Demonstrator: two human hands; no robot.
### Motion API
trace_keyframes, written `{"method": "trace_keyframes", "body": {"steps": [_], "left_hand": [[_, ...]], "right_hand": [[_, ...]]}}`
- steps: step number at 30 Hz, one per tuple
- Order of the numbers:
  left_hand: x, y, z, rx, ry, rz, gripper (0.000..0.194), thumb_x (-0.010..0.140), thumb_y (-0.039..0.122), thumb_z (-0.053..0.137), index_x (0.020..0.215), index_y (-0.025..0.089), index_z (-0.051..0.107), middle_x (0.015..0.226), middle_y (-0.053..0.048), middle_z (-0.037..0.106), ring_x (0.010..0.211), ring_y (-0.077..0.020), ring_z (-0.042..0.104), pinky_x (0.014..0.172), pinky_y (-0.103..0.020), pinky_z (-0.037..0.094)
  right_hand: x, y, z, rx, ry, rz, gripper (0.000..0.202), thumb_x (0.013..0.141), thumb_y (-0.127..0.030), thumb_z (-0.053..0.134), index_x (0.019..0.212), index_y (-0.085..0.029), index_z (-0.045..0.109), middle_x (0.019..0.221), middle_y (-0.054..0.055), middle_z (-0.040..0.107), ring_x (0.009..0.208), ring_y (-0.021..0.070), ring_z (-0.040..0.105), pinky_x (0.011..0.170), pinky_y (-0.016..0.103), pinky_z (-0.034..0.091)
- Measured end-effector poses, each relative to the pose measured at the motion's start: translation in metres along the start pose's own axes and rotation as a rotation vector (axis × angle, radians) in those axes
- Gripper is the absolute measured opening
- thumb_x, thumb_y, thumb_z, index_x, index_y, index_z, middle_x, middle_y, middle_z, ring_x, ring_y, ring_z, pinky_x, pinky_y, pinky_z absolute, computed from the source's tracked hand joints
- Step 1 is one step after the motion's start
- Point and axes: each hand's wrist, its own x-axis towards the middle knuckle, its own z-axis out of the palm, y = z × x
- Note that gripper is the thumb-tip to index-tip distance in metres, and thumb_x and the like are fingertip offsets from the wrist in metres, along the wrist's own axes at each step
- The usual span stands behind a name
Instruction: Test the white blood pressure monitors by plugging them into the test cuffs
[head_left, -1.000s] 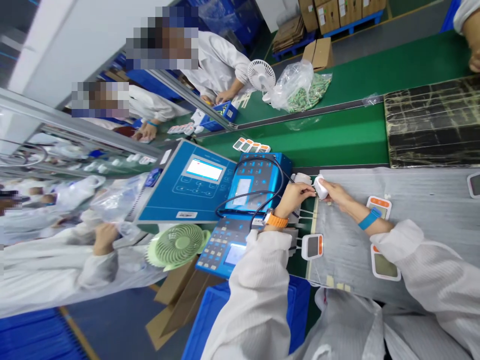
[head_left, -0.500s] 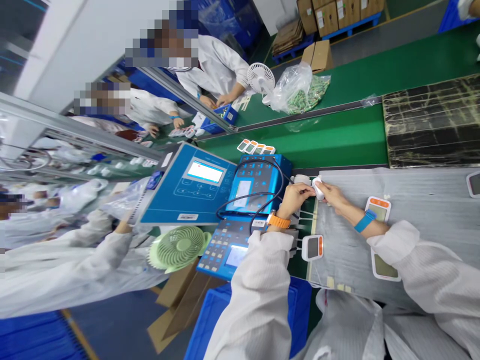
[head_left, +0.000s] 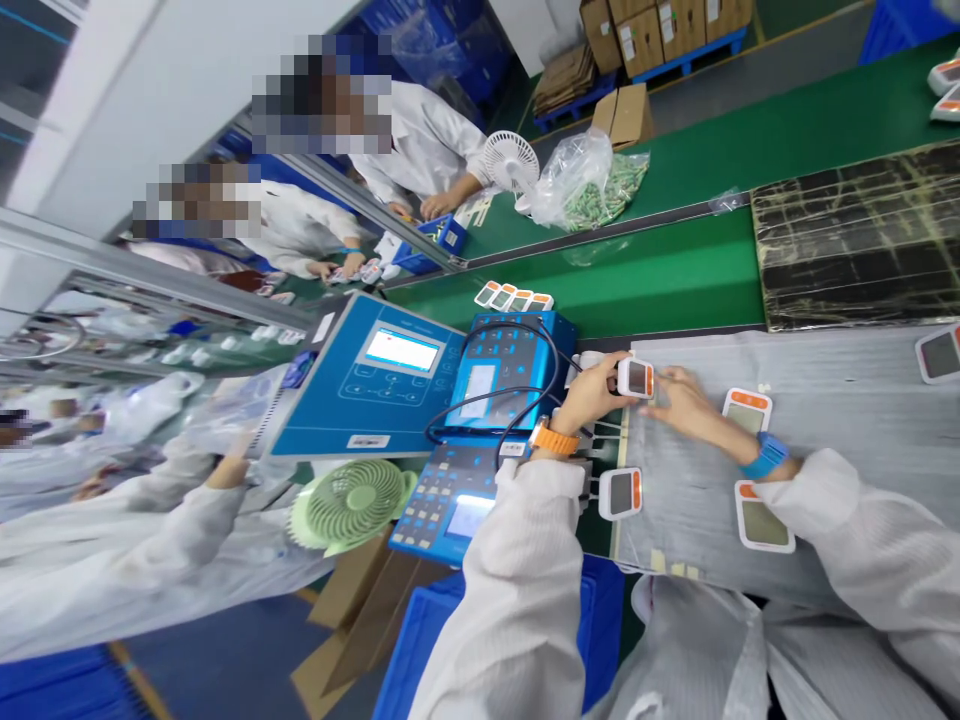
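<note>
My left hand [head_left: 592,393], with an orange band at its wrist, grips a small white device [head_left: 637,378] by its left side. The device's grey screen and orange strip face up. Just right of it, my right hand [head_left: 684,402] has its fingers apart and nothing in them; a blue band circles that wrist. Below my hands, a similar device [head_left: 621,493] lies at the mat's left edge. Two more, an upper one [head_left: 748,411] and a lower one [head_left: 765,517], lie near my right forearm.
Blue test instruments [head_left: 495,385] with looped black cables stand left of my hands. A green fan [head_left: 356,505] is further left. Several devices [head_left: 514,297] lie in a row behind the instruments. A black wrapped slab [head_left: 859,240] lies at the back right. Co-workers sit across the bench.
The device in my left hand has turned so its screen shows. My right hand has let go of it and moved slightly right, its fingers opened.
</note>
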Motion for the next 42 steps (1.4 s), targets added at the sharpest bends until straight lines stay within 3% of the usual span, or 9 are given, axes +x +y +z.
{"method": "trace_keyframes", "body": {"steps": [3,7,12,15,21,25,27,33,42], "left_hand": [[0.009,-0.007,0.002,-0.056,-0.043,0.004,0.079,0.068,0.019,0.087,0.138,0.023,0.051,0.106,-0.005,0.072,0.091,-0.0235,0.072,0.082,-0.033,0.055],[0.002,-0.009,0.001,0.092,-0.032,-0.043,0.089,0.069,0.019,0.088,0.145,0.019,0.042,0.110,-0.010,0.070,0.100,-0.0284,0.069,0.089,-0.040,0.056],[-0.042,-0.007,-0.003,0.333,-0.062,-0.048,0.034,0.079,0.006,0.071,0.109,0.018,0.064,0.111,-0.011,0.067,0.106,-0.0284,0.065,0.093,-0.040,0.054],[-0.064,-0.008,0.005,0.313,-0.134,-0.058,0.024,0.081,0.000,0.061,0.094,0.019,0.068,0.100,-0.007,0.070,0.096,-0.0239,0.067,0.088,-0.036,0.053],[-0.069,-0.014,0.019,0.183,-0.021,-0.055,0.015,0.085,0.005,0.066,0.089,0.018,0.070,0.093,-0.005,0.071,0.090,-0.0214,0.068,0.084,-0.032,0.053],[-0.070,-0.013,0.015,0.145,0.054,-0.039,0.011,0.090,0.009,0.064,0.091,0.019,0.069,0.093,-0.004,0.071,0.091,-0.0209,0.066,0.084,-0.032,0.052],[-0.072,-0.011,0.013,0.100,0.118,-0.026,0.008,0.091,0.012,0.065,0.094,0.019,0.069,0.092,-0.004,0.071,0.088,-0.0199,0.065,0.081,-0.031,0.052],[-0.077,-0.005,0.018,-0.003,0.254,0.038,0.004,0.094,0.020,0.065,0.092,0.020,0.069,0.097,-0.004,0.071,0.087,-0.0182,0.065,0.076,-0.029,0.051],[-0.078,-0.007,0.023,0.036,0.267,0.044,0.007,0.096,0.020,0.062,0.096,0.021,0.070,0.101,-0.004,0.071,0.086,-0.0172,0.065,0.071,-0.027,0.050]], "right_hand": [[-0.046,0.033,-0.035,-0.365,0.058,0.021,0.031,0.085,-0.029,0.072,0.112,-0.013,0.070,0.131,0.021,0.059,0.123,0.0368,0.052,0.106,0.051,0.041],[-0.097,0.069,-0.045,-0.467,0.095,-0.006,0.058,0.087,-0.034,0.072,0.135,-0.006,0.056,0.140,0.026,0.053,0.131,0.0405,0.048,0.108,0.054,0.042],[-0.111,0.096,-0.029,-0.300,0.151,-0.022,0.065,0.091,-0.035,0.064,0.147,-0.009,0.045,0.155,0.023,0.038,0.145,0.0377,0.036,0.113,0.052,0.043],[-0.107,0.100,-0.034,-0.203,0.175,-0.006,0.062,0.088,-0.038,0.068,0.142,-0.012,0.052,0.153,0.022,0.042,0.142,0.0378,0.041,0.113,0.053,0.043],[-0.078,0.044,-0.026,0.184,0.085,0.048,0.066,0.080,-0.051,0.075,0.135,-0.017,0.059,0.133,0.017,0.060,0.126,0.0379,0.054,0.109,0.057,0.044],[-0.046,-0.010,0.010,0.825,-0.244,0.398,0.048,0.094,-0.056,0.058,0.129,-0.022,0.063,0.126,0.011,0.066,0.108,0.0279,0.064,0.082,0.040,0.060],[-0.035,-0.026,0.025,1.053,-0.303,0.513,0.042,0.099,-0.052,0.052,0.126,-0.023,0.064,0.129,0.009,0.065,0.109,0.0250,0.063,0.074,0.033,0.061],[-0.027,-0.029,0.047,1.256,-0.303,0.603,0.035,0.103,-0.048,0.050,0.116,-0.020,0.067,0.105,0.008,0.071,0.092,0.0201,0.067,0.076,0.030,0.059],[-0.027,-0.032,0.039,1.391,-0.326,0.698,0.033,0.104,-0.045,0.050,0.108,-0.017,0.068,0.099,0.007,0.071,0.084,0.0173,0.068,0.076,0.027,0.056]]}}
